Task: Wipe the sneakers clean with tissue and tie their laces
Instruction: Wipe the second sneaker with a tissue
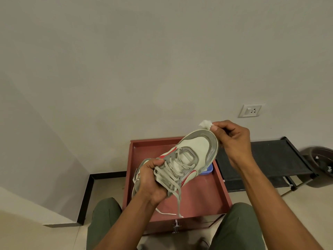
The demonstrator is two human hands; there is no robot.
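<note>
A white and grey sneaker (195, 147) with red accents is held in the air above a red drawer, its toe pointing up and to the right. My left hand (149, 181) grips it around the heel and tongue end, fingers over the laces. Loose laces (177, 204) dangle from it toward the drawer. My right hand (232, 136) pinches a small wad of white tissue (205, 124) at the tip of the toe.
The red drawer (207, 195) lies on the floor between my knees, with a blue container (207, 171) partly hidden under the shoe. A low black rack (273, 156) stands to the right, a dark bin (322, 159) beyond it. A wall socket (251, 110) sits above.
</note>
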